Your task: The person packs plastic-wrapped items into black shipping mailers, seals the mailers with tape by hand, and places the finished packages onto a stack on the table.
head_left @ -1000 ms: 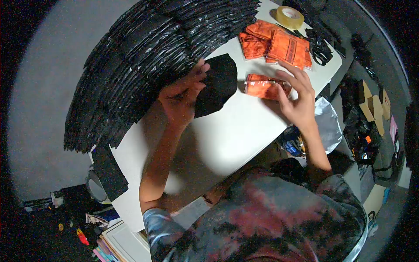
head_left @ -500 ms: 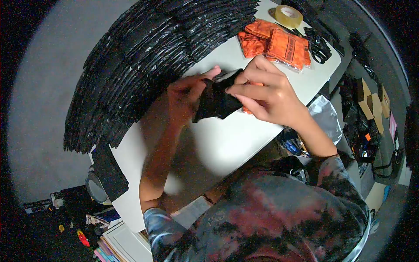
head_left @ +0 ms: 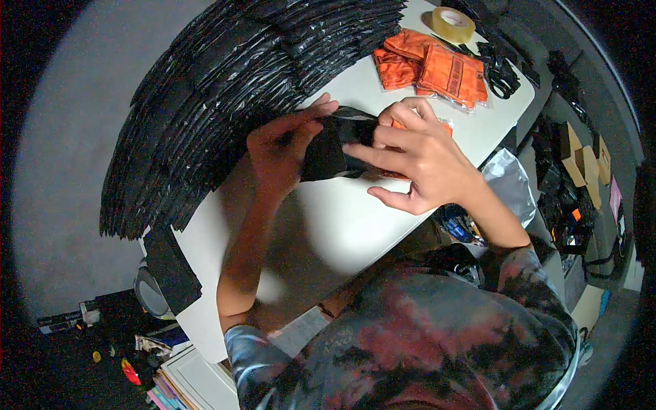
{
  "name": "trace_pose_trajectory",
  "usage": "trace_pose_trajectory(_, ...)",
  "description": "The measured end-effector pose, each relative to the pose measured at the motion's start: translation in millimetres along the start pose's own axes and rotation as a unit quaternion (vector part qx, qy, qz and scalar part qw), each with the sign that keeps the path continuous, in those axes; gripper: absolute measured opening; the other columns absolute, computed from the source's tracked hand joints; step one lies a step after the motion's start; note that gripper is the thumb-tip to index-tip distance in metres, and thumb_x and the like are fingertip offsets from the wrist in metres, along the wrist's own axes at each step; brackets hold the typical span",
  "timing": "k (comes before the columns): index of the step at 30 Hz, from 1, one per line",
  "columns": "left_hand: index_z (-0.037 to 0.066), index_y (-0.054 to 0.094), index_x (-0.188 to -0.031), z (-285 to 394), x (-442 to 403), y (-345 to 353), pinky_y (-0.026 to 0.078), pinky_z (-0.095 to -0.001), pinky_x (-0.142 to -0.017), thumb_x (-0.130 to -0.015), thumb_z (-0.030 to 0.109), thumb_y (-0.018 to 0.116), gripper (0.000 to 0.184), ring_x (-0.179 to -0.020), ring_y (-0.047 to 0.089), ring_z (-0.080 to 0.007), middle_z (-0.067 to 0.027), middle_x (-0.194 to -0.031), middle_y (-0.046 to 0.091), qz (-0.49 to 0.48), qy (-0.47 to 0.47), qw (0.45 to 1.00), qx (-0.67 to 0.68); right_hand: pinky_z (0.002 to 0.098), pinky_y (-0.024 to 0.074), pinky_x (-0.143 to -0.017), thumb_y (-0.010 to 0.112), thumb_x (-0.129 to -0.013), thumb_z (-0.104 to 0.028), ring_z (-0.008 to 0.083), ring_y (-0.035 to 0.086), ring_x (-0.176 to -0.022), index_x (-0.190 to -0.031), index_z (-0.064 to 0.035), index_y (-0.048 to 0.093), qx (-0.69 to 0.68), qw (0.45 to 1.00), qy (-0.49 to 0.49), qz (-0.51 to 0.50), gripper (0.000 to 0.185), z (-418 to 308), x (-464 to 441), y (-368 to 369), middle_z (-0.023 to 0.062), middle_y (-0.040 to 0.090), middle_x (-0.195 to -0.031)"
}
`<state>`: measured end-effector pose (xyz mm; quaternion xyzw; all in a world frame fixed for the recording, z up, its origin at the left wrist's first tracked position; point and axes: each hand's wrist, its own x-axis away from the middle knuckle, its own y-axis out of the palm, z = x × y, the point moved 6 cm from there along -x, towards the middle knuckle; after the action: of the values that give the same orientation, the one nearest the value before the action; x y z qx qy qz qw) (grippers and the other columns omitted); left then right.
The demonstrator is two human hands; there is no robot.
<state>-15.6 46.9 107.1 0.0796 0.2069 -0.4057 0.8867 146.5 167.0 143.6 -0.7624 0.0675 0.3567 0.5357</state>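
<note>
A white table [head_left: 345, 229] stretches diagonally in front of me. Along its far side spreads a thick, curved bank of layered, glossy black plastic [head_left: 239, 102]. Toward the table's right end lies a pile of orange packets [head_left: 451, 72] in clear wrapping. Over the table's middle, my right hand [head_left: 417, 157] is spread, thumb well apart, forefinger reaching to a small black pouch [head_left: 324, 150]. My left hand [head_left: 279, 154] is at the pouch's left edge; I cannot tell whether its fingers pinch it. The pouch is above the table's middle, between my hands. A flat black piece [head_left: 171, 266] lies at the table's left end. At its right end sit a roll of clear tape [head_left: 453, 24] and black scissors [head_left: 503, 83]. A single orange packet [head_left: 447, 127], mostly hidden, lies under my right hand on the table.
</note>
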Motion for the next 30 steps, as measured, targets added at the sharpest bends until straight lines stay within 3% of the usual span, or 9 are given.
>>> trace_pose_trajectory(3,-0.003,0.076,-0.107,10,0,3,0.053,-0.0364,-0.104,-0.092,-0.004,0.064,0.019,-0.119,0.068,-0.0261,-0.0134,-0.119,0.075,-0.023,0.034,0.991,-0.126,0.0442,0.0396,-0.085,0.081,-0.066,-0.028,0.0294,0.055,-0.096,-0.09,-0.0068,0.077,-0.01,1.0,0.012,-0.015,0.032,2,8,11,0.0044,0.062,-0.097)
trace_pose_trajectory(5,0.001,0.078,-0.106,9,3,15,0.052,-0.0377,-0.105,-0.09,-0.003,0.068,0.019,-0.123,0.066,-0.0288,-0.0138,-0.118,0.075,-0.122,0.136,0.948,-0.261,0.0439,0.0424,-0.085,0.081,-0.067,-0.032,0.0267,0.053,-0.104,-0.088,-0.007,0.076,0.002,0.999,0.005,-0.045,0.033,4,14,25,0.0057,0.06,-0.105)
trace_pose_trajectory(11,0.002,0.078,-0.109,-32,17,27,0.049,-0.041,-0.109,-0.085,0.001,0.074,0.024,-0.125,0.065,-0.0317,-0.0146,-0.118,0.075,-0.171,0.104,0.939,-0.279,0.0415,0.0432,-0.087,0.08,-0.072,-0.035,0.0279,0.054,-0.106,-0.084,-0.0009,0.072,-0.022,0.99,0.044,-0.131,0.037,21,36,63,0.0107,0.063,-0.11)
trace_pose_trajectory(12,0.003,0.074,-0.12,-33,18,26,0.043,-0.0439,-0.114,-0.09,0.01,0.073,0.031,-0.131,0.06,-0.0339,-0.0167,-0.127,0.071,-0.197,0.085,0.928,-0.306,0.0417,0.0431,-0.088,0.08,-0.073,-0.037,0.028,0.054,-0.107,-0.085,0.0005,0.072,-0.033,0.984,0.057,-0.163,0.04,24,39,68,0.0119,0.063,-0.111)
trace_pose_trajectory(13,0.003,0.074,-0.12,-33,19,22,0.043,-0.0439,-0.114,-0.09,0.01,0.073,0.031,-0.131,0.06,-0.0339,-0.0167,-0.127,0.071,-0.196,0.084,0.928,-0.306,0.0417,0.0431,-0.088,0.08,-0.073,-0.037,0.028,0.054,-0.107,-0.085,0.0005,0.072,-0.034,0.984,0.056,-0.164,0.04,24,40,71,0.0119,0.063,-0.111)
trace_pose_trajectory(15,0.004,0.064,-0.136,-42,23,14,0.035,-0.0483,-0.119,-0.097,0.021,0.065,0.042,-0.141,0.049,-0.0376,-0.0187,-0.142,0.061,-0.221,0.069,0.897,-0.376,0.0419,0.0426,-0.092,0.077,-0.078,-0.047,0.0294,0.053,-0.107,-0.084,0.0002,0.073,0.011,0.991,0.026,-0.127,0.047,21,37,70,0.013,0.063,-0.11)
trace_pose_trajectory(21,0.005,0.045,-0.153,-66,52,-10,0.027,-0.0549,-0.121,-0.101,0.03,0.058,0.059,-0.149,0.033,-0.041,-0.0182,-0.159,0.041,-0.271,0.047,0.836,-0.475,0.0451,0.043,-0.093,0.063,-0.086,-0.061,0.033,0.052,-0.11,-0.073,-0.0003,0.074,0.027,0.974,0.04,-0.222,0.063,12,39,74,0.0146,0.064,-0.108)
trace_pose_trajectory(25,0.006,0.043,-0.154,-66,57,-13,0.026,-0.0552,-0.121,-0.1,0.032,0.059,0.062,-0.15,0.032,-0.0416,-0.0176,-0.162,0.038,-0.277,0.071,0.829,-0.481,0.0418,0.049,-0.085,0.067,-0.087,-0.053,0.0308,0.051,-0.111,-0.067,0.0016,0.073,0.046,0.956,0.056,-0.285,0.059,0,39,76,0.0134,0.063,-0.09)
trace_pose_trajectory(30,0.002,0.04,-0.154,-67,58,-14,0.026,-0.0565,-0.121,-0.097,0.037,0.063,0.071,-0.15,0.031,-0.0421,-0.0188,-0.163,0.035,-0.292,0.093,0.822,-0.48,0.0398,0.0504,-0.083,0.068,-0.087,-0.044,0.0271,0.054,-0.108,-0.073,-0.0025,0.072,0.104,0.966,-0.025,-0.237,0.044,-11,31,72,0.0106,0.066,-0.091)
